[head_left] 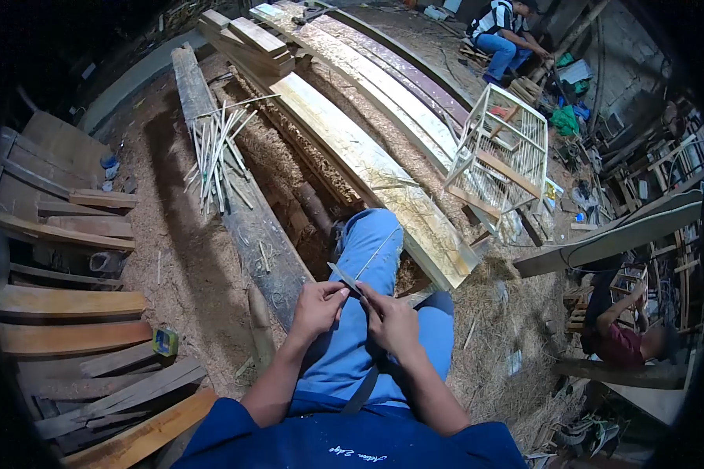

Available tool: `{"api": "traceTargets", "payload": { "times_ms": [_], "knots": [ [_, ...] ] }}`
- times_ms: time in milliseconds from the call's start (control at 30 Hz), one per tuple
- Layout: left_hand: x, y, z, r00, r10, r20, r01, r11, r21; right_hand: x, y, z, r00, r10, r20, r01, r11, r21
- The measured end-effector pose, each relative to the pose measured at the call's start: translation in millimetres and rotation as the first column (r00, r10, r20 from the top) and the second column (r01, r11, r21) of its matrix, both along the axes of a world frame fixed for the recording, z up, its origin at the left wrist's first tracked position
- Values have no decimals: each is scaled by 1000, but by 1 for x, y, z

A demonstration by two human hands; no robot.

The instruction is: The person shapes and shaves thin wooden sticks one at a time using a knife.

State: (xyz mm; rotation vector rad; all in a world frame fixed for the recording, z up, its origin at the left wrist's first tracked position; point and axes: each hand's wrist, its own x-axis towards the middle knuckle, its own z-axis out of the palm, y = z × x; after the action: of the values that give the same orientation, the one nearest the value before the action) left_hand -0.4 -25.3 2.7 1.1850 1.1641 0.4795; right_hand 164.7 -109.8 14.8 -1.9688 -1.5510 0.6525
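Observation:
My left hand (319, 309) is closed, fingertips pinched at the lower end of a thin stick (377, 253) that slants up over my knee. Right beside it, my right hand (393, 322) is closed around a knife, whose blade (343, 277) points up and left, crossing close to the stick. The knife's handle is hidden in the fingers. Both hands are above my lap, over blue jeans (371, 242). A loose bundle of thin sticks (223, 156) lies on the grey weathered plank (262, 234) ahead to the left.
Long pale boards (352, 148) run ahead of my knee. A cage of thin bars (501, 148) stands at right. Curved wood pieces (70, 301) and a tape measure (165, 341) are on the left. One person (504, 39) sits at back right, another (630, 336) at far right.

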Motion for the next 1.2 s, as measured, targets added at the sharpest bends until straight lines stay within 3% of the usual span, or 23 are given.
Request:
{"api": "traceTargets", "payload": {
  "times_ms": [133,467,567,667,733,767,800,867,900,933,1033,1200],
  "knots": [
    [-10,-13,-9,986,49,162,-38,997,-65,3,1,-5,999,-33,27,34,999,-30],
    [-82,-66,19,994,44,98,-26,984,-174,14,18,-10,986,-122,113,124,992,-8],
    [-104,-78,38,997,65,49,-48,957,-285,19,24,-18,982,-143,122,144,990,-2],
    [-124,-84,26,993,92,78,-73,974,-215,18,28,-19,978,-181,101,180,983,23],
    [-118,-76,38,991,119,65,-103,972,-213,26,32,-46,939,-306,-159,337,913,231],
    [-117,-72,35,991,103,90,-87,983,-162,34,34,-64,911,-270,-311,355,898,260],
    [-114,-67,35,990,81,114,-69,991,-111,38,35,-54,912,-271,-309,356,896,267],
    [-105,-57,39,989,64,133,-52,995,-90,49,33,-32,753,-336,-566,342,934,-100],
    [-99,-50,41,992,32,122,-28,999,-39,54,32,-27,627,-346,-698,325,930,-169],
    [-93,-42,43,994,-1,109,0,1000,13,56,31,-18,624,-355,-696,345,924,-162],
    [-69,-21,48,990,-40,135,35,998,44,54,33,10,358,-293,-886,400,906,-138],
    [-34,2,32,988,-56,147,35,989,145,59,37,28,269,-224,-937,448,890,-85]
  ]
}}
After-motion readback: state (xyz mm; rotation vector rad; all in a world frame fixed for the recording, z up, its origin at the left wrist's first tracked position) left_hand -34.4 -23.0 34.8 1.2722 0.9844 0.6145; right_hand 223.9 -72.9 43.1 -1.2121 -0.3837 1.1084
